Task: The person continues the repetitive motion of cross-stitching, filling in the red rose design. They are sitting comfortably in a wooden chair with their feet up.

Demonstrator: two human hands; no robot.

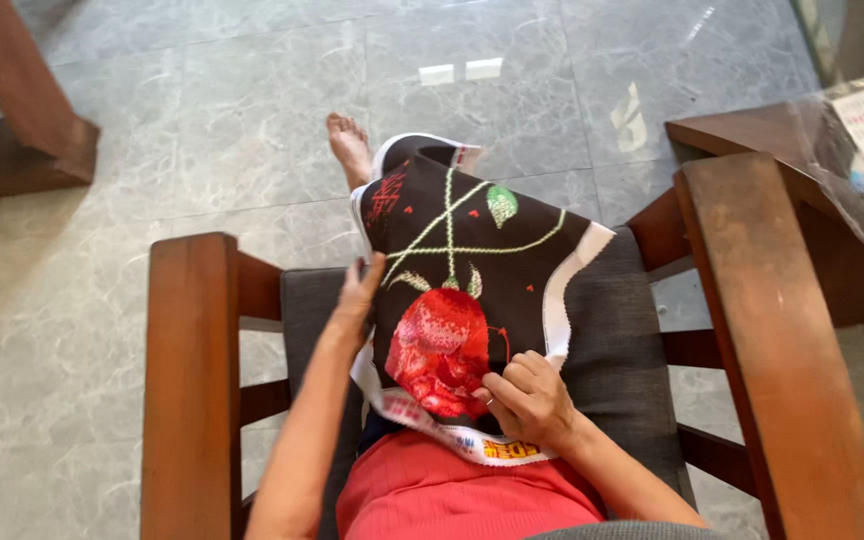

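Seated in my wooden armchair point(187, 370) — left hand point(357, 300) steadying the black embroidery cloth point(472, 270), right hand point(527, 400) fingers pinched together at the filled-in red fruit point(442, 350) — vines merely outlined.

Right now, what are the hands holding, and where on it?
The left hand grips the dark embroidered cloth at its left edge; the right hand pinches it beside the red stitched patch.

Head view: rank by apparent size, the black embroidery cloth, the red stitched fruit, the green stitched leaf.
1. Black embroidery cloth, draped over the knee.
2. Red stitched fruit on it.
3. Green stitched leaf, clearly smallest.
All lie on one cloth, so camera nearness hardly matters.
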